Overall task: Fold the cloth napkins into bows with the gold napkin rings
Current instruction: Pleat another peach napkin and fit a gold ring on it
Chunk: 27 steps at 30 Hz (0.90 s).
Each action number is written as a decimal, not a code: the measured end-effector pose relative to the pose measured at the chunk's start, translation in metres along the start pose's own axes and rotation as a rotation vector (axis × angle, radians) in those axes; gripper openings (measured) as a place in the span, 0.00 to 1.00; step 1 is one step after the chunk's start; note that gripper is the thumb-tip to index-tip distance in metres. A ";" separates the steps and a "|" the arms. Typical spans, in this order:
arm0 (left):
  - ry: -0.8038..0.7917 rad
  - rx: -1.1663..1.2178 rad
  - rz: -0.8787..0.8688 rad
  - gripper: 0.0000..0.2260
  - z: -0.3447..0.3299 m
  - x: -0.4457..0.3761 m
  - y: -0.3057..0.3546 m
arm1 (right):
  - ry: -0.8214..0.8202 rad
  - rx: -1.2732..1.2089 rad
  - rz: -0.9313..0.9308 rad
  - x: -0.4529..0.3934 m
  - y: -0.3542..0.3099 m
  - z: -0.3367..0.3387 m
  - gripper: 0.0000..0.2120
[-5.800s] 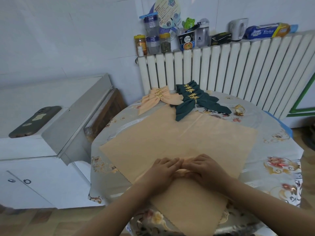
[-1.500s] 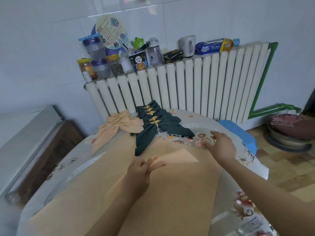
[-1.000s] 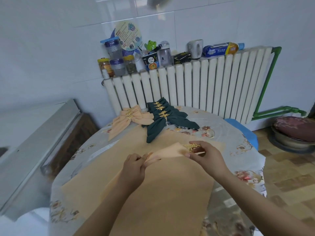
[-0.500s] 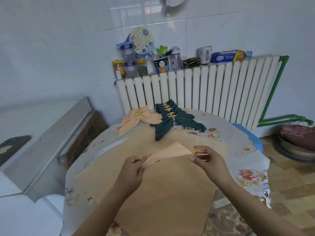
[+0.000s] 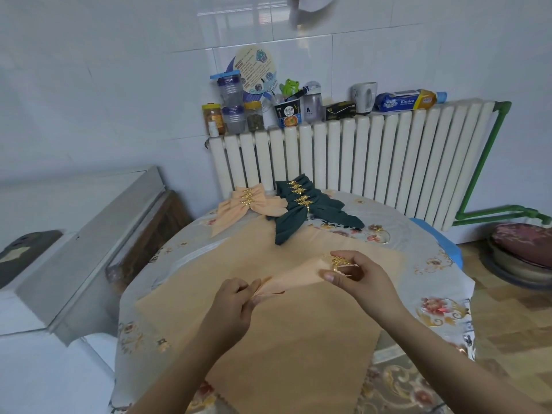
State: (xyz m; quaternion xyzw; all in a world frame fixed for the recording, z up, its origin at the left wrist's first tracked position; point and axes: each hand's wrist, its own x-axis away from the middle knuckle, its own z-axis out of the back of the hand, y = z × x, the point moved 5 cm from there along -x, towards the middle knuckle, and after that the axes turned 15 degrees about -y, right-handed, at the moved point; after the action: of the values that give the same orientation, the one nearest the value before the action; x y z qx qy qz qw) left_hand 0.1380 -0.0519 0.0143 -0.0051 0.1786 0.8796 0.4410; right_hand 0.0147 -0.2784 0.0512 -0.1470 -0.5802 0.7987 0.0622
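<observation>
Left hand (image 5: pixel 236 306) pinches peach napkin (image 5: pixel 292 273) | right hand (image 5: pixel 355 276) holds gold ring (image 5: pixel 339 261)

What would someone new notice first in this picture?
Mid-table, the left hand pinches a gathered peach napkin while the right hand holds a gold napkin ring at its tip. Behind, finished dark green bows and peach bows lie by the white radiator.
</observation>
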 end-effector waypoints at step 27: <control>-0.034 -0.350 -0.226 0.19 -0.002 0.007 0.036 | -0.397 0.965 -0.020 -0.002 -0.009 -0.045 0.25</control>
State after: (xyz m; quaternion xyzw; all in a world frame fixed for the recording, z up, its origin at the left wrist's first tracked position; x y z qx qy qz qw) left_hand 0.1056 -0.0667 0.0222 -0.0866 0.0137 0.8422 0.5320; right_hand 0.0301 -0.2353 0.0471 0.0582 -0.1482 0.9871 0.0192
